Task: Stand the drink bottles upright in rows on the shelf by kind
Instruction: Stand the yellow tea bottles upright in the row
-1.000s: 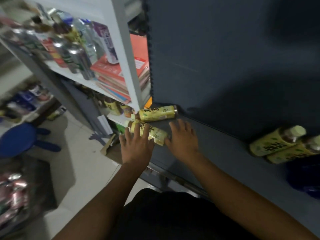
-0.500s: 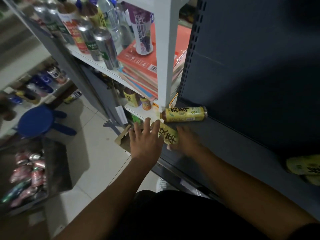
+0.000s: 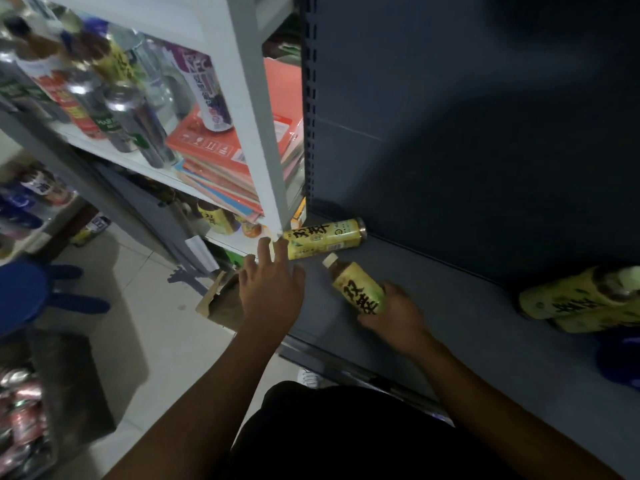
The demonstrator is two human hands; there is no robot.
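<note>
My right hand [image 3: 393, 315] grips a yellow-labelled tea bottle [image 3: 356, 287] with a white cap, tilted up off the dark grey shelf [image 3: 450, 341]. My left hand [image 3: 272, 289] hovers open at the shelf's left end, fingers spread, its fingertips close to a second yellow bottle [image 3: 323, 238] that lies on its side against the back corner. Two more yellow bottles [image 3: 585, 301] lie on their sides at the right edge of the view.
A white rack [image 3: 256, 133] to the left holds cans, bottles and a stack of red and coloured booklets [image 3: 221, 168]. A blue stool [image 3: 24, 292] and a crate of cans [image 3: 20, 427] stand on the tiled floor. A blue object [image 3: 620, 358] sits at the shelf's right.
My right hand has taken the nearer bottle, pulled it to the right and tipped it cap-up. My left hand has let go of it and opened.
</note>
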